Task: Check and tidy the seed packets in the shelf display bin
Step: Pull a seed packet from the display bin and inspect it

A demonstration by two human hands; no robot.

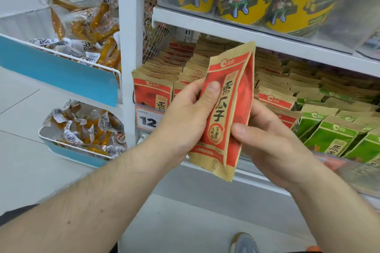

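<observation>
Head view, left hand (pixel 185 117) and right hand (pixel 267 137) both gripping one red seed packet (pixel 228 109), held upright before the shelf bin (pixel 337 168) of red packets (pixel 153 92) and green packets (pixel 333 135).

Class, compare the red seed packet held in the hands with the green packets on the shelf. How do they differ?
1. The red seed packet is red and tan; the green packets are green and tan.
2. The red packet is out of the display, held by the left hand and right hand; the green packets stand in rows, untouched.

Both carry the same round logo near the top.
</observation>
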